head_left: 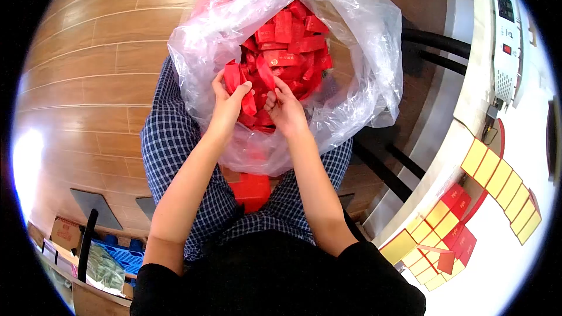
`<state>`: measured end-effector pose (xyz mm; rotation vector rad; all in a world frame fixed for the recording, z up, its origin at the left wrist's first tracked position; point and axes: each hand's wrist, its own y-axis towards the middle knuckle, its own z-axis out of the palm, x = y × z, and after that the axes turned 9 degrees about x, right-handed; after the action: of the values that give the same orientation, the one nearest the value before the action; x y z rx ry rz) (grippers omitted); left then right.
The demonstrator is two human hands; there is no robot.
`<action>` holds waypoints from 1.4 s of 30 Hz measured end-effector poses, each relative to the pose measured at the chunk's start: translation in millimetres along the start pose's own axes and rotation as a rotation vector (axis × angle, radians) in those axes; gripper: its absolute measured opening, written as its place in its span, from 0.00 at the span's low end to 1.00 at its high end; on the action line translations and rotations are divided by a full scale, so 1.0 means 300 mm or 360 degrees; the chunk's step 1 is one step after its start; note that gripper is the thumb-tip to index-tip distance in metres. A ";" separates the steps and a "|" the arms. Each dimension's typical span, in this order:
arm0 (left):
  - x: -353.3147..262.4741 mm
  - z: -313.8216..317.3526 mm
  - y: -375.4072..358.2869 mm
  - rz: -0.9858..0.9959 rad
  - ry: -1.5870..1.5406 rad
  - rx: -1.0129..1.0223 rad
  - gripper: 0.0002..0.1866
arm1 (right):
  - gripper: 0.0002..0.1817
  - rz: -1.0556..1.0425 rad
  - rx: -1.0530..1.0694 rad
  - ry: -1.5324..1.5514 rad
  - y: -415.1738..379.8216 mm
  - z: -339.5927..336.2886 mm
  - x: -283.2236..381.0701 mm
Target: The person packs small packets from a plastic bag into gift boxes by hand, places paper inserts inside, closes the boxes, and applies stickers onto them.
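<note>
Red ribbon point(233, 77) pinched in left hand point(228, 98); right hand point(281, 100) half-curled beside it.

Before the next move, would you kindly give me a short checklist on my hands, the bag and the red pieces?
1. Mouth of the plastic bag open: ok, spread wide.
2. Left hand holding a red strip: ok, pinched by thumb and fingers.
3. Right hand firmly gripping the other red strip: cannot tell; fingertips are at its lower end.
4. The two strips separate from each other: cannot tell.
5. Pile of red pieces in order: not ok, jumbled in the bag.
</note>
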<state>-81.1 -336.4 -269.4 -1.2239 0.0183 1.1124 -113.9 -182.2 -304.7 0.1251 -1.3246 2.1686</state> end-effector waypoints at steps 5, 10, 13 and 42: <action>0.012 0.019 -0.006 0.0108 0.0348 0.0121 0.48 | 0.19 -0.0421 0.0008 -0.1217 -0.097 0.104 -0.065; -0.002 0.019 -0.010 0.0128 0.0402 0.0303 0.50 | 0.20 -0.0611 -0.0299 -0.2737 -0.191 0.190 0.034; 0.021 0.007 0.000 0.0154 0.0429 0.0355 0.50 | 0.21 -0.1160 -0.0061 -0.2398 -0.169 0.174 0.120; -0.006 0.021 -0.016 0.0217 0.0606 0.0378 0.54 | 0.12 -0.1066 -0.0308 -0.2471 0.175 0.108 0.203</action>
<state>-82.1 -332.3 -262.3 -1.2152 0.5164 0.9479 -198.8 -200.3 -307.1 2.1071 -1.7335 1.1105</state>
